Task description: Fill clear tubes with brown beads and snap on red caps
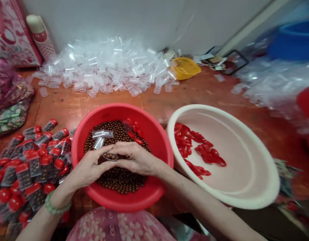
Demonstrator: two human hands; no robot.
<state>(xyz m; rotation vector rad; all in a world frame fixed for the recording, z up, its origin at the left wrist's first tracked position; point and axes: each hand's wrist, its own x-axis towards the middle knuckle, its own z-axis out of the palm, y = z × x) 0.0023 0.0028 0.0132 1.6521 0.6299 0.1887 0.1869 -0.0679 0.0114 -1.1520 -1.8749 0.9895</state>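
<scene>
Reddish wooden worktable [69,108] carries a large heap of empty clear plastic tubes [101,67] at upper centre. Filled, red-capped tubes [31,167] lie stacked at lower left, while many brown beads [121,180] remain in a red basin [154,115] and loose red caps [197,144] in a cream basin [271,177]. Over the red basin, the left hand [88,167] and right hand [136,159] close around a small clear tube [109,156], pinching it between their fingers; beads show inside, but its ends are hard to make out.
</scene>
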